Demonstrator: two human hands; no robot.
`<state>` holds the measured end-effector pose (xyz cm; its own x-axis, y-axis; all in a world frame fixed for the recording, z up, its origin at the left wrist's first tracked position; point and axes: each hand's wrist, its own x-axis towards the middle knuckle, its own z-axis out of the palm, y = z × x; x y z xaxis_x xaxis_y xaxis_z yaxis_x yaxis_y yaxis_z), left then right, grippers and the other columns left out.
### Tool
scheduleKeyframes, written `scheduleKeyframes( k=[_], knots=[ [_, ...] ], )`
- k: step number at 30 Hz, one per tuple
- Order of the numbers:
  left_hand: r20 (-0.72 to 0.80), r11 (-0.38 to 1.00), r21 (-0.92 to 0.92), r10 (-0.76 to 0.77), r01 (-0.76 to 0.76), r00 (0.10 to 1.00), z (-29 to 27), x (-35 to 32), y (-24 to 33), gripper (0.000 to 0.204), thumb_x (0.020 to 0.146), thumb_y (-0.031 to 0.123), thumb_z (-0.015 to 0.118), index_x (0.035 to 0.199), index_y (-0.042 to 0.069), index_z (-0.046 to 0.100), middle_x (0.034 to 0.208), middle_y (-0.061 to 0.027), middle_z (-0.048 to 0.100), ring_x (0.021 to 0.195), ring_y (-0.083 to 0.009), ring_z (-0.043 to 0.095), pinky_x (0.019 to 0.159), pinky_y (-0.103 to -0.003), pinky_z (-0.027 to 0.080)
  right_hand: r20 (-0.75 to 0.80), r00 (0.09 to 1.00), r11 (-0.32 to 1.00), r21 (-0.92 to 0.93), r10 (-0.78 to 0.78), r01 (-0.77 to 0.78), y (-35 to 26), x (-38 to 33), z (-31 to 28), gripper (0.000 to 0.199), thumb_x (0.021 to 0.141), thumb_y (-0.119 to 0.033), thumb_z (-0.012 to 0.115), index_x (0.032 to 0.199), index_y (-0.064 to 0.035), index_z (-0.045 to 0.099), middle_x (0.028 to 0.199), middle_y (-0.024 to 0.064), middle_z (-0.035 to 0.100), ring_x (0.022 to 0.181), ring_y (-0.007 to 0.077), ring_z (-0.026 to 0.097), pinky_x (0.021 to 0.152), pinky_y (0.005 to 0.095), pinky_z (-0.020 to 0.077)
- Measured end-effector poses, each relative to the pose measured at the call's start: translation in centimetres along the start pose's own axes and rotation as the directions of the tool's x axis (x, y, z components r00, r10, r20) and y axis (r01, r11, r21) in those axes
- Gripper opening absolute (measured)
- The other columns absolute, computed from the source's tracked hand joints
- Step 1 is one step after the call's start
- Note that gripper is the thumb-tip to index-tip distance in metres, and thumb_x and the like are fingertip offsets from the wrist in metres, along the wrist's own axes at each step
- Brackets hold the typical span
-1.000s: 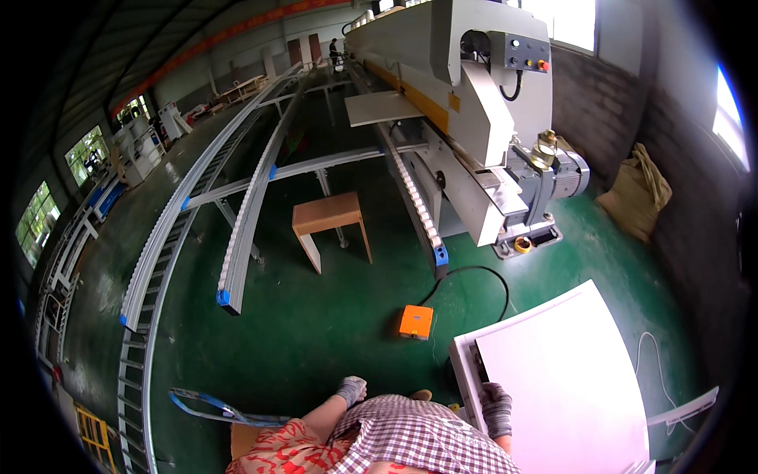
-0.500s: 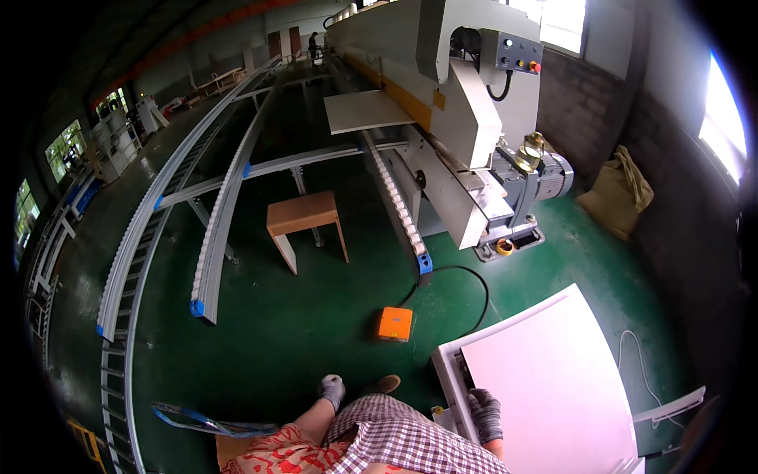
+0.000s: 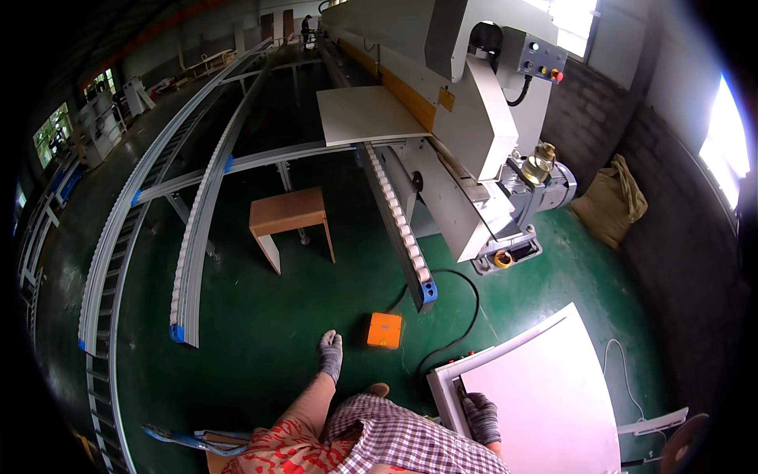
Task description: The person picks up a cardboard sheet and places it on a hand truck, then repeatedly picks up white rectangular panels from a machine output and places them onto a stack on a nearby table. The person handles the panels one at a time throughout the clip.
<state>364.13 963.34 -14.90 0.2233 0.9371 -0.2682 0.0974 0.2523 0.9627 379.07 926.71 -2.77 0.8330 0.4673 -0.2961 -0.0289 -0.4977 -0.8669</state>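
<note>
My left hand (image 3: 330,353), in a grey glove, reaches forward over the green floor. Its fingers are slightly apart and nothing is in them. At lower right my right hand (image 3: 482,417), also gloved, has its fingers curled at the left edge of a large pale pinkish-white panel (image 3: 545,387). The undersides of those fingers are hidden. The panel lies on a white cabinet-like base (image 3: 444,395), with a dark slot beside the hand. Further ahead, a flat white board (image 3: 371,114) rests at the side of the long machine, on the roller rail.
The long grey machine (image 3: 493,118) has a control box (image 3: 535,55) and a motor (image 3: 549,186). Roller rails (image 3: 201,229) stand at left, a small brown bench (image 3: 288,212) between them. An orange box (image 3: 384,330) with a black cable is on the floor. A sack (image 3: 612,201) leans by the wall.
My left hand has stretched further forward and its fingers have loosened from a closer curl. The right hand stays at the panel's edge. The whole view has shifted a little.
</note>
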Motion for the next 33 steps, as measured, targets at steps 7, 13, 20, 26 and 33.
scheduleKeyframes(
  k=[7, 13, 20, 26, 33],
  knots=[
    [-0.003, 0.983, -0.021, 0.182, -0.182, 0.983, 1.2, 4.9, 4.6, 0.035, 0.086, 0.01, 0.054, 0.118, -0.004, 0.045, 0.121, -0.0176, 0.05, 0.113, -0.0233, 0.048, 0.098, -0.031, 0.037, 0.0, 0.995, 0.995, -0.019, 0.103, -0.103, -2.7, 1.0, 0.2, 0.019, 0.083, -0.01, 0.058, 0.098, 0.0018, 0.06, 0.087, 0.0108, 0.065, 0.079, 0.0158, 0.06, 0.074, 0.0281, 0.0464],
    [0.017, 0.77, 0.41, 0.529, -0.488, 0.849, 2.7, 8.4, 11.9, 0.038, 0.082, 0.026, 0.058, 0.114, 0.006, 0.052, 0.113, -0.0163, 0.053, 0.103, -0.0309, 0.051, 0.091, -0.038, 0.04, -0.087, 0.995, 0.989, -0.13, 0.052, -0.063, -2.3, 2.6, -0.6, 0.017, 0.083, -0.01, 0.059, 0.096, -0.0001, 0.061, 0.084, 0.0089, 0.065, 0.076, 0.0146, 0.06, 0.072, 0.0284, 0.0472],
    [0.141, 0.586, 0.535, 0.648, -0.609, 0.748, 6.5, 11.5, 21.4, 0.048, 0.082, 0.03, 0.057, 0.122, 0.004, 0.045, 0.117, -0.0186, 0.05, 0.108, -0.0324, 0.047, 0.095, -0.039, 0.037, -0.101, 0.993, 0.992, -0.101, 0.059, -0.069, -2.6, 3.9, 0.2, 0.019, 0.081, -0.013, 0.06, 0.095, -0.0001, 0.061, 0.083, 0.0112, 0.065, 0.075, 0.0158, 0.061, 0.071, 0.0282, 0.0473],
    [0.245, 0.282, 0.71, 0.759, -0.645, 0.603, 9.4, 16.8, 23.0, 0.058, 0.083, 0.036, 0.055, 0.128, 0.004, 0.039, 0.128, -0.018, 0.043, 0.118, -0.0341, 0.039, 0.101, -0.04, 0.03, -0.085, 0.988, 0.991, 0.021, 0.133, -0.132, -6.4, 4.0, 1.5, 0.019, 0.082, -0.013, 0.059, 0.096, -0.0001, 0.059, 0.083, 0.0097, 0.065, 0.075, 0.0148, 0.06, 0.07, 0.0276, 0.0474],
    [0.359, 0.141, 0.803, 0.66, -0.579, 0.66, 11.8, 20.8, 23.5, 0.064, 0.082, 0.046, 0.049, 0.13, 0.005, 0.037, 0.136, -0.0146, 0.034, 0.127, -0.031, 0.028, 0.106, -0.044, 0.018, -0.134, 0.985, 0.994, -0.019, 0.107, -0.11, -4.2, 4.5, 1.8, 0.018, 0.083, -0.012, 0.059, 0.096, 0.0006, 0.059, 0.083, 0.0101, 0.065, 0.075, 0.0148, 0.06, 0.07, 0.0275, 0.0475]
  ],
)
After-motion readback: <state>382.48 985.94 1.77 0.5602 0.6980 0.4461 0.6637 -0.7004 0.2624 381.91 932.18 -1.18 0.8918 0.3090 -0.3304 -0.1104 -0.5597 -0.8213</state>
